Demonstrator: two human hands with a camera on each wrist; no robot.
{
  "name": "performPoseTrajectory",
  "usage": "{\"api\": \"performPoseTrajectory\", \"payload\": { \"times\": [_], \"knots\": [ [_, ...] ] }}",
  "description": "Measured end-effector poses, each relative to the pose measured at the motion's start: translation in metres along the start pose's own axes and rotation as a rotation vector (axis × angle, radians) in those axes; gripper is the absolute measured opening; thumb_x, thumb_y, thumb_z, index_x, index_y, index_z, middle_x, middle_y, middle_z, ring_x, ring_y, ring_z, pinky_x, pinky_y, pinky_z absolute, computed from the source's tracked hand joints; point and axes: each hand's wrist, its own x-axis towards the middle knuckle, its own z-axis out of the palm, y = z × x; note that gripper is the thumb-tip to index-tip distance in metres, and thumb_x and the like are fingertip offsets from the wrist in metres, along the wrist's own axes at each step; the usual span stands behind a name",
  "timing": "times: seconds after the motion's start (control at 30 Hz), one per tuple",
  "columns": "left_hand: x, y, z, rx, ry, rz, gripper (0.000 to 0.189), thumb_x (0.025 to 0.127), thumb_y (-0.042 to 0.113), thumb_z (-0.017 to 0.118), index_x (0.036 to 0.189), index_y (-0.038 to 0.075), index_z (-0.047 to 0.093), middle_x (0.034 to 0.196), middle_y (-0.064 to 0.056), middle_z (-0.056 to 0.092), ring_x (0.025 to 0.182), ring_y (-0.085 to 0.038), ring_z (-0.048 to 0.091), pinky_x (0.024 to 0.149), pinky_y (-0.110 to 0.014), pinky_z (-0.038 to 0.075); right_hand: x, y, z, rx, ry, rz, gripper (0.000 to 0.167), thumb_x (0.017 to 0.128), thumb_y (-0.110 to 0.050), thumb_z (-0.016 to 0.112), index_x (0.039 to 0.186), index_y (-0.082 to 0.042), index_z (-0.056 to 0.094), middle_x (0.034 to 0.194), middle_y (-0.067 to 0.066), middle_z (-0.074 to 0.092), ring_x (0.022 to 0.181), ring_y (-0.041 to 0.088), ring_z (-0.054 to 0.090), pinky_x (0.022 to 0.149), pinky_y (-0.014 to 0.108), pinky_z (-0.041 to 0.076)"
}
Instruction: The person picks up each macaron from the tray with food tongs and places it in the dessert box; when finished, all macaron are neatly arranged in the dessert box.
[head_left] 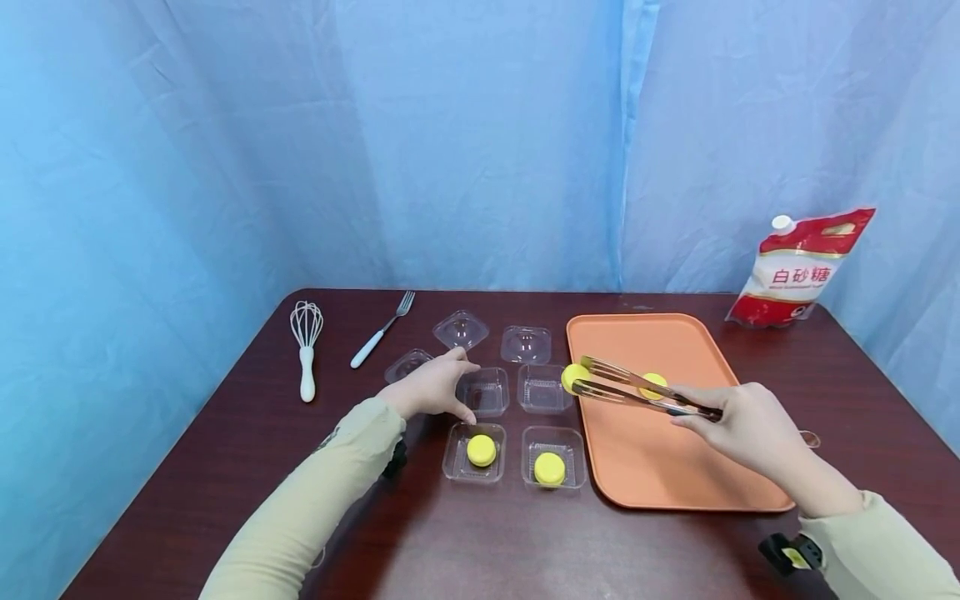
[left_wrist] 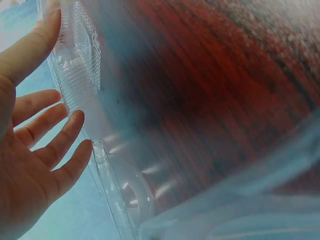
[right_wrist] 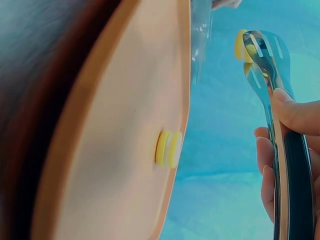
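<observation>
My right hand [head_left: 750,425] grips metal tongs [right_wrist: 270,75]. Between the tong tips a yellow macaron [head_left: 574,377] is held over the gap between the orange tray [head_left: 675,475] and the back-right clear plastic box [head_left: 542,390]. Another macaron [right_wrist: 169,149] lies on the tray. My left hand [head_left: 435,385] is at the back-left clear box [head_left: 483,392], thumb and fingers spread along its left side; the left wrist view shows the fingers loosely extended. In front, the left box [head_left: 454,467] holds a macaron [head_left: 481,451], and so does the right box [head_left: 573,450] with its macaron [head_left: 550,469].
Clear lids [head_left: 461,330] lie behind and left of the boxes, another lid [head_left: 527,344] among them. A whisk [head_left: 307,350] and a fork [head_left: 382,329] lie at the left. A red-and-white pouch [head_left: 798,271] stands at the back right corner, before the blue curtain [head_left: 480,150].
</observation>
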Motion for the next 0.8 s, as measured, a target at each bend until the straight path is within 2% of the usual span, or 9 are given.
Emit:
{"api": "performPoseTrajectory", "payload": {
  "times": [0.1,0.17,0.23,0.33,0.43,0.67,0.73,0.8],
  "knots": [
    [0.001,-0.002,0.001,-0.009,0.009,0.012,0.08,0.065,0.032,0.087,0.133,0.003,0.054,0.11,-0.011,0.051,0.088,-0.017,0.05,0.084,-0.032,0.046,0.009,-0.006,0.005,0.006,-0.026,0.01,0.043,0.066,-0.015,0.085,0.106,-0.004,0.073,0.059,-0.005,0.066,0.044,-0.005,0.031,0.041,0.018,0.027],
    [0.001,-0.003,0.002,-0.016,0.015,0.018,0.08,0.065,0.032,0.087,0.132,0.003,0.054,0.11,-0.01,0.051,0.089,-0.017,0.051,0.085,-0.033,0.047,0.015,-0.009,0.009,0.002,-0.04,0.004,0.043,0.067,-0.016,0.084,0.106,-0.005,0.073,0.052,-0.013,0.056,0.046,-0.003,0.031,0.043,0.019,0.027],
    [0.002,-0.004,0.002,-0.025,0.019,0.024,0.08,0.065,0.032,0.087,0.131,0.002,0.055,0.11,-0.01,0.051,0.091,-0.018,0.052,0.087,-0.033,0.047,0.021,-0.013,0.013,0.002,-0.043,-0.021,0.042,0.067,-0.016,0.084,0.106,-0.007,0.074,0.049,-0.016,0.047,0.048,-0.002,0.031,0.044,0.019,0.027],
    [0.002,-0.005,0.003,-0.031,0.024,0.031,0.08,0.064,0.032,0.088,0.131,0.002,0.055,0.111,-0.01,0.051,0.093,-0.018,0.053,0.089,-0.034,0.047,0.029,-0.02,0.019,0.008,-0.046,-0.069,0.039,0.069,-0.015,0.083,0.106,-0.009,0.074,0.049,-0.016,0.042,0.047,-0.002,0.027,0.044,0.019,0.024],
    [0.002,-0.006,0.003,-0.038,0.025,0.039,0.08,0.064,0.032,0.088,0.13,0.002,0.055,0.112,-0.011,0.052,0.095,-0.02,0.053,0.09,-0.035,0.047,0.035,-0.026,0.025,0.007,-0.06,-0.094,0.037,0.07,-0.015,0.082,0.106,-0.011,0.074,0.048,-0.015,0.044,0.045,-0.002,0.024,0.043,0.019,0.022],
    [0.003,-0.008,0.004,-0.079,0.02,0.034,0.079,0.065,0.031,0.087,0.131,0.001,0.054,0.113,-0.011,0.051,0.097,-0.021,0.053,0.091,-0.036,0.047,0.049,-0.035,0.039,-0.018,-0.114,-0.069,0.039,0.074,-0.019,0.08,0.112,-0.015,0.072,0.043,-0.011,0.041,0.04,0.001,0.023,0.042,0.019,0.021],
    [0.003,-0.009,0.005,-0.086,0.014,0.029,0.08,0.065,0.031,0.087,0.132,0.002,0.054,0.114,-0.011,0.051,0.097,-0.021,0.053,0.091,-0.036,0.047,0.052,-0.037,0.044,-0.015,-0.109,-0.085,0.039,0.074,-0.017,0.08,0.111,-0.016,0.073,0.046,-0.01,0.05,0.039,0.0,0.023,0.041,0.019,0.022],
    [0.003,-0.009,0.005,-0.092,0.011,0.026,0.08,0.065,0.031,0.087,0.132,0.002,0.053,0.113,-0.011,0.05,0.097,-0.021,0.053,0.091,-0.036,0.047,0.054,-0.039,0.048,-0.006,-0.113,-0.098,0.037,0.075,-0.016,0.079,0.111,-0.016,0.073,0.044,-0.008,0.05,0.038,-0.001,0.02,0.04,0.019,0.021]
  ]
}}
